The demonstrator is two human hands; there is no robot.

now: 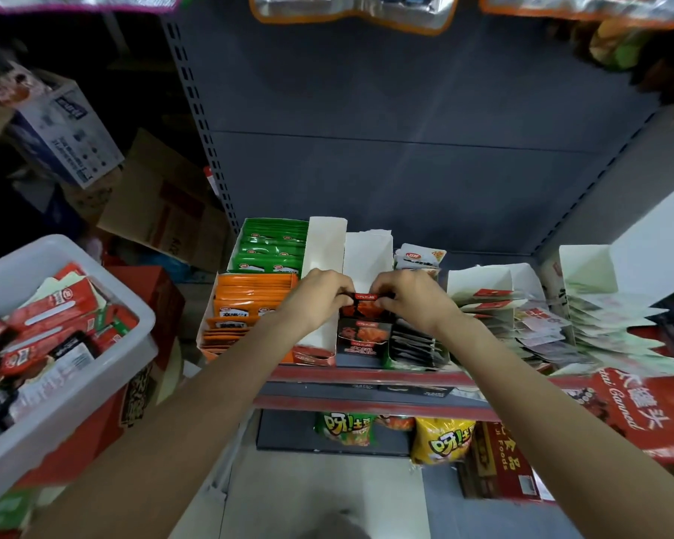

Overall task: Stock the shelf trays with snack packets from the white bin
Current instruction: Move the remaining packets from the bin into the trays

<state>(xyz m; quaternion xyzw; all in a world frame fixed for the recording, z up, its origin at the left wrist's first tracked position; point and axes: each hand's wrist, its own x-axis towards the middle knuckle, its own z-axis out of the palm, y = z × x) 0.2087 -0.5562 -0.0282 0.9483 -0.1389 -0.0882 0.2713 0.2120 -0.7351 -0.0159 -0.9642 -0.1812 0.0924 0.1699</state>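
Both hands meet over the middle shelf tray [366, 247], a tall white cardboard box. My left hand [320, 293] and my right hand [409, 295] pinch the two ends of a black-and-red snack packet [366, 305] that stands upright in this tray. More black packets [362, 334] sit in front of it. The white bin [75, 367] stands at the left on a red carton, filled with several red, black and white packets [51, 324].
Left of the hands lie an orange-packet tray [250, 305], a green-packet tray [273, 247] and an almost bare white tray [323, 243]. Right of them are trays of grey, white and pale green packets [599, 328]. The red shelf edge [366, 377] runs below, with chip bags [440, 441] underneath.
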